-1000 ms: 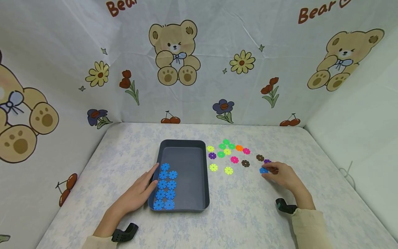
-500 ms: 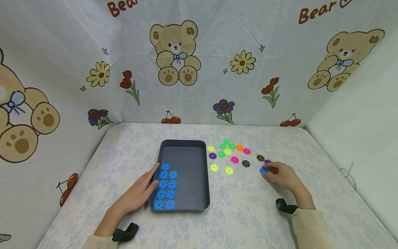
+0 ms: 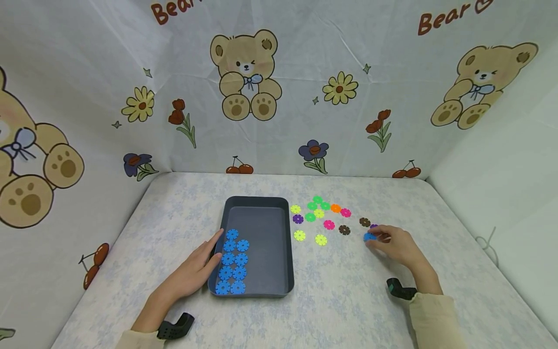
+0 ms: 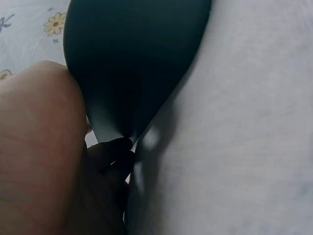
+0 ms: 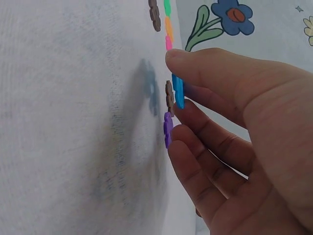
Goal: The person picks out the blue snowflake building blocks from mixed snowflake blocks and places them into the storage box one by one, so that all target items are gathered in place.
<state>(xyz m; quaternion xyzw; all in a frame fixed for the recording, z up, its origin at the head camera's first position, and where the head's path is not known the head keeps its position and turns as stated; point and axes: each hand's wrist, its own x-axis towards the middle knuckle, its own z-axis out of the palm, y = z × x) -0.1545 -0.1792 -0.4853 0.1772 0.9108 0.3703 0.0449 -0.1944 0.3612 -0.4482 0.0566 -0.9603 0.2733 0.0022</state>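
Observation:
In the head view my right hand (image 3: pixel 394 245) pinches a blue notched plastic disc (image 3: pixel 369 237) at the right of the table. The right wrist view shows this disc (image 5: pixel 178 91) on edge between thumb and fingers, just off the tabletop, its shadow beneath. A brown disc (image 5: pixel 169 96) and a purple disc (image 5: pixel 167 129) lie close by. My left hand (image 3: pixel 192 269) holds the left rim of a dark grey tray (image 3: pixel 270 247), thumb and forefinger at the edge. Several blue discs (image 3: pixel 240 259) lie in two columns along the tray's left side. In the left wrist view, the tray's outer wall (image 4: pixel 137 54) hides much.
Right of the tray several loose discs lie scattered: green (image 3: pixel 310 217), yellow (image 3: pixel 320 240), pink (image 3: pixel 329 224), orange (image 3: pixel 335 208), purple (image 3: pixel 298 219) and brown (image 3: pixel 344 230). A bear-print cloth (image 3: pixel 270 145) stands behind the table. A thin cord (image 3: pixel 492 247) hangs at the right.
My right hand has lifted the blue disc slightly, shifting a little toward the back. My left hand and the tray stay in place.

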